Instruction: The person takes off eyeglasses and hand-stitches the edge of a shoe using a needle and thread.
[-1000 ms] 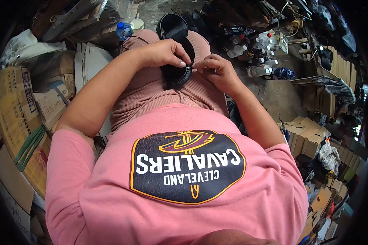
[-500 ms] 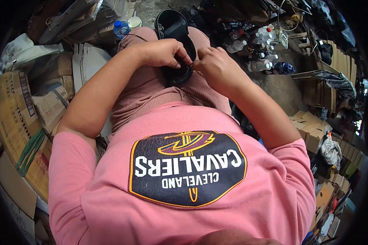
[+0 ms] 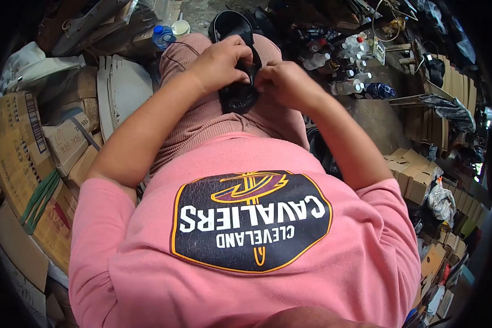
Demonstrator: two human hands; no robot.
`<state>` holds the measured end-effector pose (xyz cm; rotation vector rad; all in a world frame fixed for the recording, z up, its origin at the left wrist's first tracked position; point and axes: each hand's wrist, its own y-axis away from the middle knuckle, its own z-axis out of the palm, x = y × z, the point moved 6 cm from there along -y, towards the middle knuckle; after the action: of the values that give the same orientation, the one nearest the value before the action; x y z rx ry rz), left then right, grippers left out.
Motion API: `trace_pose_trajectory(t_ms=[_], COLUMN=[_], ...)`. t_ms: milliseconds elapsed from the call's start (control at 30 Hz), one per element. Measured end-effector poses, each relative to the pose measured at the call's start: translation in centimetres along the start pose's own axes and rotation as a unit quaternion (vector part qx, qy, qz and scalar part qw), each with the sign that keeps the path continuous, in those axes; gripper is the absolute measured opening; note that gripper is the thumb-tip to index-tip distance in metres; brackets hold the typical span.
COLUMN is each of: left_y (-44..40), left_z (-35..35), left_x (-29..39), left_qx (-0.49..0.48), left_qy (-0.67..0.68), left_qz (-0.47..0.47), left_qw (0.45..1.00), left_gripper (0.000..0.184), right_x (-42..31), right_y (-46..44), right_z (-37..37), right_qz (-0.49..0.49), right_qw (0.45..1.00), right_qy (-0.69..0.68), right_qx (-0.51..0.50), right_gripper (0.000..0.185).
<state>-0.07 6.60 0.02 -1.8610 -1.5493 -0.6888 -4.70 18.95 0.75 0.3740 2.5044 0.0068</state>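
A black shoe (image 3: 231, 23) is lodged between my knees, its wide opening at the far end and its ribbed-edged toe toward my belly. Over its left side, my left hand (image 3: 224, 61) is closed, with fingers curled and thumb bent in toward the shoe's middle. My right hand (image 3: 283, 81) is closed too, pinching at the shoe's right side. Whatever lies between the fingertips of either hand is too small and dark to make out. The two hands are close but apart, and they cover the middle of the shoe.
Cardboard boxes (image 3: 16, 147) and flattened cardboard (image 3: 120, 90) crowd my left side. Beyond my left knee stand a blue-capped bottle (image 3: 161, 37) and a white tub (image 3: 180, 28). Several plastic bottles (image 3: 355, 49) stand on the floor to the right, with stacked cartons (image 3: 415, 175) nearer me.
My left hand has risen slightly away from my body, and its fingertips have parted from my right hand. My right hand has shifted only a little.
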Motion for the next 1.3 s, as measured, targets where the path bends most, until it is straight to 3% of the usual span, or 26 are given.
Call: trace_pose_trajectory(t_ms=[67, 133, 167, 200, 267, 300, 367, 400, 467, 500, 533, 567, 600, 667, 733, 767, 833, 933, 1000, 1067, 1100, 1133, 1167, 1200, 1267, 1300], left_y=[1.6, 3.7, 4.7, 5.6, 7.1, 8.1, 9.2, 9.7, 9.8, 9.0, 8.0, 6.9, 6.4, 5.4, 5.4, 5.7, 6.8, 9.5, 10.1, 10.4, 11.3, 12.3, 14.5, 16.0, 17.0, 16.1], left_z=[-0.6, -1.1, -0.9, -0.8, -2.4, -3.1, -6.8, -8.4, -9.7, -9.6, -8.6, -7.7, -7.2, -5.3, -5.1, -5.0, -5.7, -6.3, -6.0, -6.4, -7.5, -8.9, -10.6, -11.4, -13.0, -12.8], left_x=[1.1, 2.8, 3.1, 2.9, 2.1, 1.5, -0.8, -2.6, -6.0, -5.0, -3.9, -2.5, -1.6, 0.6, 0.5, -0.1, -2.2, -5.0, -5.4, -5.1, -5.3, -6.2, -10.5, -11.7, -12.1, -11.6], left_qx=[0.085, 0.107, 0.048, -0.011, -0.023, -0.038, 0.073, 0.136, 0.222, 0.223, 0.243, 0.246, 0.247, 0.162, 0.166, 0.148, 0.147, 0.146, 0.221, 0.23, 0.209, 0.183, 0.046, -0.035, 0.032, 0.033], left_qy=[-0.075, -0.107, -0.085, -0.061, -0.047, -0.033, -0.114, -0.132, 0.039, 0.04, 0.289, 0.519, 0.52, 0.731, 0.725, 0.725, 0.707, 0.688, 0.68, 0.682, 0.574, 0.451, 0.251, 0.112, 0.107, 0.108], left_qz=[-0.057, -0.051, -0.076, -0.102, -0.108, -0.113, -0.146, -0.185, -0.218, -0.216, -0.165, -0.103, -0.101, -0.048, -0.076, -0.081, -0.131, -0.177, -0.228, -0.216, -0.283, -0.34, -0.386, -0.441, -0.369, -0.369], left_qw=[0.992, 0.987, 0.992, 0.993, 0.993, 0.992, 0.98, 0.964, 0.95, 0.95, 0.911, 0.812, 0.812, 0.662, 0.664, 0.668, 0.679, 0.688, 0.661, 0.66, 0.739, 0.805, 0.887, 0.89, 0.923, 0.922], left_gripper=[0.031, 0.031, 0.027, 0.024, 0.023, 0.023, 0.02, 0.014, 0.021, 0.021, 0.028, 0.037, 0.037, 0.04, 0.043, 0.04, 0.038, 0.038, 0.037, 0.034, 0.032, 0.031, 0.025, 0.029, 0.038, 0.038], right_x=[0.5, 1.3, 2.4, 2.8, 5.2, 5.1, 6.7, 8.0, 8.9, 11.0, 13.2, 14.3, 11.6, 12.7, 13.0, 13.1, 11.8, 12.2, 11.9, 13.3, 13.9, 15.9, 17.2, 17.5, 16.8, 18.0], right_y=[0.0, 1.1, 1.9, 2.8, 5.7, 7.7, 11.1, 12.5, 15.2, 16.1, 17.5, 18.0, 16.6, 16.7, 16.9, 17.1, 16.2, 18.8, 18.8, 19.0, 19.4, 20.5, 21.6, 21.8, 22.0, 20.4], right_z=[0.1, -0.6, -0.1, -0.7, -2.2, -4.4, -8.3, -10.2, -11.4, -10.4, -9.6, -8.6, -7.7, -3.8, -1.8, -1.1, -0.7, -1.3, -0.9, -0.3, -0.1, 0.4, 1.2, 0.0, -3.2, -3.9], right_qz=[0.016, 0.065, 0.15, 0.184, 0.176, 0.014, -0.061, -0.141, -0.143, 0.019, 0.181, 0.266, 0.27, 0.323, 0.396, 0.397, 0.236, 0.234, 0.221, 0.247, 0.248, 0.339, 0.405, 0.376, 0.507, 0.416], right_qw=[1.0, 0.984, 0.946, 0.935, 0.833, 0.823, 0.662, 0.581, 0.594, 0.714, 0.796, 0.871, 0.903, 0.911, 0.915, 0.915, 0.961, 0.958, 0.957, 0.954, 0.954, 0.933, 0.846, 0.803, 0.749, 0.797], right_qy=[-0.021, -0.165, -0.286, -0.297, -0.523, -0.557, -0.731, -0.796, -0.78, -0.674, -0.532, -0.385, -0.325, -0.252, -0.072, -0.073, 0.146, 0.162, 0.174, 0.16, 0.159, -0.089, -0.331, -0.441, -0.309, -0.297], right_qx=[-0.001, 0.012, -0.03, -0.067, -0.033, 0.113, 0.152, 0.096, 0.138, 0.187, 0.226, 0.145, 0.08, 0.041, 0.004, 0.004, -0.008, 0.038, 0.063, 0.055, 0.053, 0.079, 0.101, 0.141, 0.295, 0.322], right_gripper=[0.019, 0.019, 0.02, 0.022, 0.018, 0.022, 0.024, 0.029, 0.031, 0.031, 0.03, 0.027, 0.028, 0.027, 0.026, 0.026, 0.035, 0.042, 0.041, 0.039, 0.039, 0.037, 0.038, 0.043, 0.047, 0.046])
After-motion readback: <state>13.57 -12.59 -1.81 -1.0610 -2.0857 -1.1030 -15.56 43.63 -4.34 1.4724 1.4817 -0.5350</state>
